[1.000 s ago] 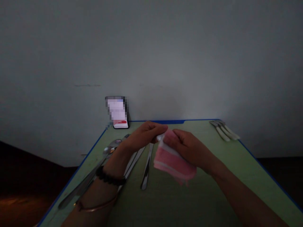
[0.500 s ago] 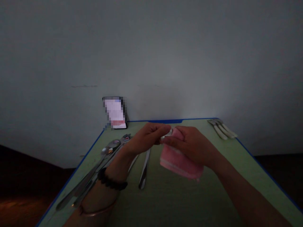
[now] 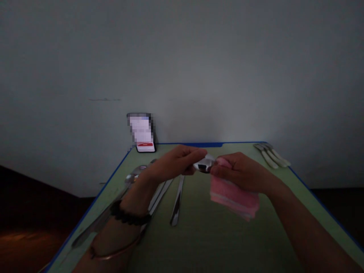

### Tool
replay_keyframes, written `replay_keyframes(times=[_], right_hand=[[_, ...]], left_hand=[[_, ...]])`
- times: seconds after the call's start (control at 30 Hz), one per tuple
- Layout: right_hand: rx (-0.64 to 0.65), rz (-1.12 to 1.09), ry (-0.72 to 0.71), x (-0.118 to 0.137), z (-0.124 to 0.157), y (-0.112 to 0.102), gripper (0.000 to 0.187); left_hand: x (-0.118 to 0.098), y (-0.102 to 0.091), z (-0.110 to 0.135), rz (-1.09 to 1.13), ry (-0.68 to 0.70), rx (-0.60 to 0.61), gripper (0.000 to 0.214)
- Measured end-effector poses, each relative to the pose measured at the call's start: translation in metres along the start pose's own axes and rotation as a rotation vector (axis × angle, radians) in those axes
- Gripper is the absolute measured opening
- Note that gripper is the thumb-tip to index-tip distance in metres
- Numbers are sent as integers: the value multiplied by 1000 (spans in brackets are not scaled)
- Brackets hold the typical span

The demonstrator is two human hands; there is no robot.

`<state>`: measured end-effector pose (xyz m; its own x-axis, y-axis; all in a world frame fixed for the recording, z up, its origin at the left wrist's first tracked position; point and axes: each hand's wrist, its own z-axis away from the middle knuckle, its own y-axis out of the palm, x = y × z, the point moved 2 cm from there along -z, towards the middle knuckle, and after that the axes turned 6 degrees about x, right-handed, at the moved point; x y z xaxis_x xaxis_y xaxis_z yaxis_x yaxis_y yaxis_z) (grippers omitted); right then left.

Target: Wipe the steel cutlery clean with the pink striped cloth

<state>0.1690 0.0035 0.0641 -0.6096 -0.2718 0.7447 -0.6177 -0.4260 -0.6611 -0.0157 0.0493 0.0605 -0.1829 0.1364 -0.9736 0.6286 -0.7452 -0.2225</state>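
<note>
A shiny metal spoon [image 3: 204, 164] is held above the middle of the table, its rounded bowl showing between my hands. My left hand [image 3: 178, 163] is closed on the bowl end, thumb on top. Fingers of my right hand [image 3: 241, 170] pinch a pink cloth [image 3: 233, 195] right beside the bowl; most of the cloth hangs below them. The spoon's handle is hidden by the hand and cloth. Beneath my left hand a single piece of metal cutlery [image 3: 177, 204] lies on the table, its far end covered.
Several spoons and other cutlery [image 3: 139, 170] lie along the left side, partly behind my left arm. Three white-handled forks [image 3: 271, 155] rest at the far right corner. A phone [image 3: 142, 132] leans on the wall behind the blue-edged green table [image 3: 216, 242].
My right hand and the cloth have shifted right, away from my left hand, uncovering the spoon's bowl. My left hand stays on the spoon. The view has tilted slightly.
</note>
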Motion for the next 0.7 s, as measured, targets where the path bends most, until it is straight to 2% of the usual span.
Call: replay_keyframes(times=[0.13, 0.27, 0.33, 0.43, 0.57, 0.7], right_hand=[[-7, -55, -26, 1, -2, 5, 44], [-1, -207, 67, -7, 0, 5, 51], [80, -313, 75, -10, 3, 4, 51], [220, -475, 30, -10, 5, 2, 39], [131, -467, 23, -9, 1, 5, 42], [101, -370, -44, -3, -5, 15, 46]], left_hand=[[1, 10, -5, -60, -40, 163, 41], [0, 5, -1, -196, -40, 236, 38], [-2, 1, 2, -249, -26, 236, 37], [-3, -2, 4, -267, -27, 196, 38], [-3, 5, 4, -219, -62, 250, 37], [-4, 9, 2, -297, 10, 271, 36]])
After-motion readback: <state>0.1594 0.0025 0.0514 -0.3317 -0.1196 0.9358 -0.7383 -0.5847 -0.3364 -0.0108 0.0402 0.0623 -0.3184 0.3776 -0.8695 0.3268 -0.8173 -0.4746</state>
